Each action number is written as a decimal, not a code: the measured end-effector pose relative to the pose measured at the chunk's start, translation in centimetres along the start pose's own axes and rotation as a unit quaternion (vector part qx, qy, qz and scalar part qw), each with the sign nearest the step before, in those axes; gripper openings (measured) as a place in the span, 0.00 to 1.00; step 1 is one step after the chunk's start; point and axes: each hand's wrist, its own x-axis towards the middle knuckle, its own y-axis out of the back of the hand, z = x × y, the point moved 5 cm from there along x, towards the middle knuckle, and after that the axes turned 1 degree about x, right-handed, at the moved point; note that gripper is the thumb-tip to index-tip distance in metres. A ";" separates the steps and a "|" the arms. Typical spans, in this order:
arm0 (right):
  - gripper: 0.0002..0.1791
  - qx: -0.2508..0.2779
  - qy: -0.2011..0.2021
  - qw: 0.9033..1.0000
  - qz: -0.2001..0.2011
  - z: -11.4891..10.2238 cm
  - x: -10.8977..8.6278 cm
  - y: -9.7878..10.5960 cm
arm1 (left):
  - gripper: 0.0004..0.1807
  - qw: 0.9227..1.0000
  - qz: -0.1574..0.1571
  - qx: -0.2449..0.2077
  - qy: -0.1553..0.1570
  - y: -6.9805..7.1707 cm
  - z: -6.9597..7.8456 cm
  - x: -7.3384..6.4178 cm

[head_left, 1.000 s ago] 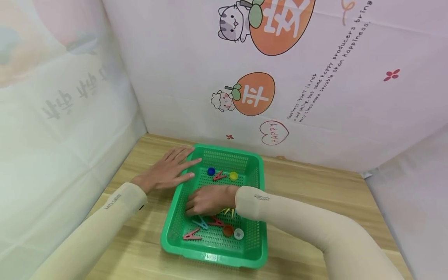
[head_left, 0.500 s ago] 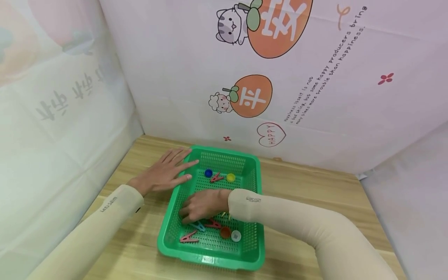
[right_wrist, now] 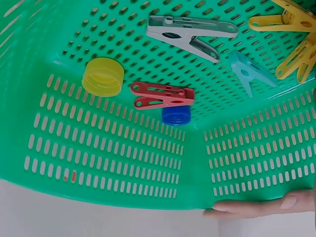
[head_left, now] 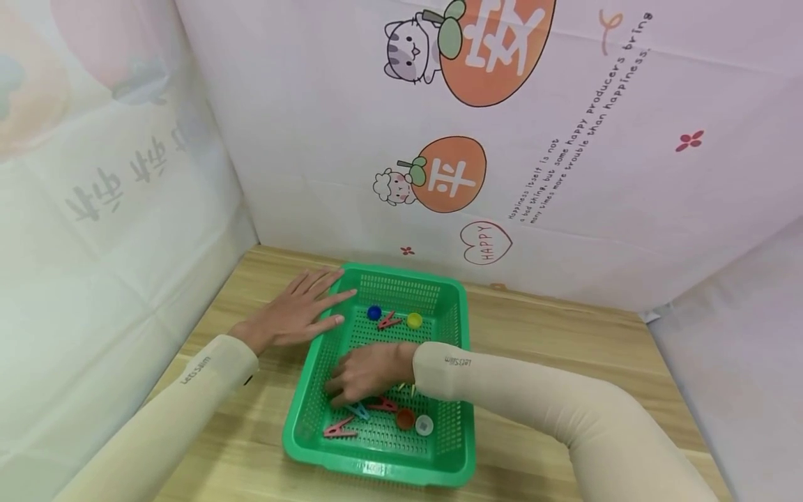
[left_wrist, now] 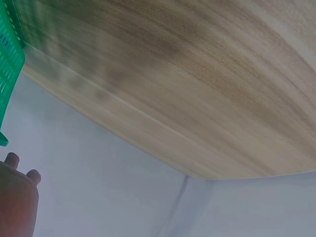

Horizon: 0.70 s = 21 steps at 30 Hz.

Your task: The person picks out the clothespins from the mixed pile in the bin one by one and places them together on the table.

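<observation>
My left hand (head_left: pixel 295 310) lies with straight, spread fingers on the left rim of a green plastic basket (head_left: pixel 464 460); its fingers (right_wrist: pixel 261 206) also show beyond the rim in the right wrist view. My right hand (head_left: pixel 364 373) is down inside the basket, fingers bent toward the left wall. What its fingertips touch is hidden. Just below it lie a blue clothespin (head_left: pixel 360 411) and a red clothespin (head_left: pixel 384 404). In the right wrist view, a grey clothespin (right_wrist: pixel 190 33), a light blue clothespin (right_wrist: pixel 249 73) and yellow clothespins (right_wrist: pixel 291 19) lie on the basket floor.
A blue cap (head_left: pixel 374 312), a red clothespin (head_left: pixel 389 321) and a yellow cap (head_left: pixel 414 321) are at the basket's far end. A pink clothespin (head_left: pixel 339 428), an orange cap (head_left: pixel 405 418) and a white cap (head_left: pixel 424 425) lie near. Wooden table (head_left: pixel 552 362), with a printed cloth wall (head_left: pixel 339 174) behind.
My right hand has shifted slightly toward the near left inside the basket. The left hand stays on the rim. The whole scene has moved a little left in view.
</observation>
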 end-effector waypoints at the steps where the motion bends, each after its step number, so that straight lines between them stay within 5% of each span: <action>1: 0.18 -0.004 0.000 1.000 -0.003 -0.1 0.0 0.0 | 0.35 1.000 -0.001 -0.002 0.001 0.0 0.0 0.0; 7: 0.18 -0.028 -0.002 0.999 -0.022 -0.4 0.0 0.1 | 0.35 1.000 -0.001 -0.008 0.005 -0.1 0.1 0.0; 21: 0.16 -0.040 -0.040 0.998 0.003 0.8 -2.8 1.6 | 0.34 1.000 -0.002 -0.013 0.008 0.1 0.3 0.0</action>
